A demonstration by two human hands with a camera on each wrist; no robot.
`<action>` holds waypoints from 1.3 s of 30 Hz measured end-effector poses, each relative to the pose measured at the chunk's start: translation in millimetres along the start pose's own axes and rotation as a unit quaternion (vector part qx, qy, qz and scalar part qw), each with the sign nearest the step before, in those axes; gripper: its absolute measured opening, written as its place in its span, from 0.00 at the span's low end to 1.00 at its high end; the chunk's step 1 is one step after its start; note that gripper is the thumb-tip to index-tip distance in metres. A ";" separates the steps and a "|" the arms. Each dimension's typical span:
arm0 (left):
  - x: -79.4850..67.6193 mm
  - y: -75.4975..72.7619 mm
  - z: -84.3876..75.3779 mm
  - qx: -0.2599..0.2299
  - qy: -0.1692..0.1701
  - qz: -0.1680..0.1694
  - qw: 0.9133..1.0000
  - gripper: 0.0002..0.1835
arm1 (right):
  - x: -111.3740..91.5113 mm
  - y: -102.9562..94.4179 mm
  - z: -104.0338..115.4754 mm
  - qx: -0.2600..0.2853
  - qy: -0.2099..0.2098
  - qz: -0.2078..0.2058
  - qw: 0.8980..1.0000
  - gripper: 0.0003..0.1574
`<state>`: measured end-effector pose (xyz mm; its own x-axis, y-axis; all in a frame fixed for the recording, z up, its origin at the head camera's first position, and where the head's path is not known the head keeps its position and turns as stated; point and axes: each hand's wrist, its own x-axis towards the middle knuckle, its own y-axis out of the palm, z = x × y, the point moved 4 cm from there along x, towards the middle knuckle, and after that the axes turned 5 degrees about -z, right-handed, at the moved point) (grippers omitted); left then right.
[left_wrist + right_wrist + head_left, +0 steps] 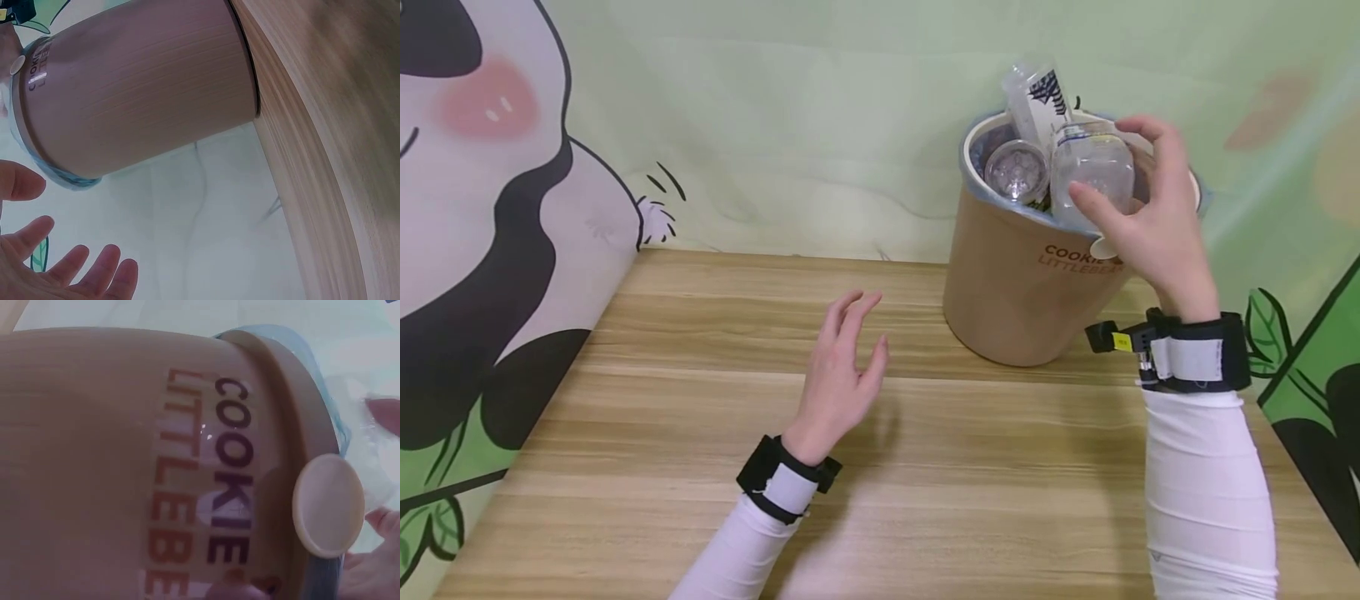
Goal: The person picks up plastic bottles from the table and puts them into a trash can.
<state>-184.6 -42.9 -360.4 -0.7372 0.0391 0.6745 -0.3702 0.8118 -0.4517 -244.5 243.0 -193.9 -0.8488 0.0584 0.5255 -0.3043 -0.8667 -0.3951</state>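
My right hand grips a clear plastic jar between thumb and fingers at the mouth of a brown trash bin. A clear bottle with a dark-printed label sticks up out of the bin, and a clear round container sits beside the jar. In the right wrist view the bin's lettered side fills most of the frame, with only parts of the hand at the right edge. My left hand hovers over the table with fingers spread, holding nothing, left of the bin.
A bluish liner folds over the bin's rim, where a small round tab sits. The wood-grain table meets a pale green printed backdrop behind, with a panda picture at the left.
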 end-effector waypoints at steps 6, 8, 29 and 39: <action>-0.1 -0.4 -0.2 0.000 0.003 -0.002 1.000 0.25 | 0.7 -0.5 -5.6 -0.070 -0.011 -0.022 0.997 0.29; -0.3 -0.9 -0.1 0.001 0.002 -0.001 1.000 0.24 | 1.2 -0.7 -6.8 -0.085 -0.015 -0.021 0.996 0.26; -0.7 -1.1 0.3 0.007 -0.001 0.001 1.000 0.24 | -7.4 7.0 1.2 -0.188 -0.116 -0.032 0.975 0.24; -0.3 -5.5 2.0 0.025 0.003 0.011 1.000 0.24 | -40.4 24.3 31.1 -0.142 -0.212 -0.117 0.960 0.22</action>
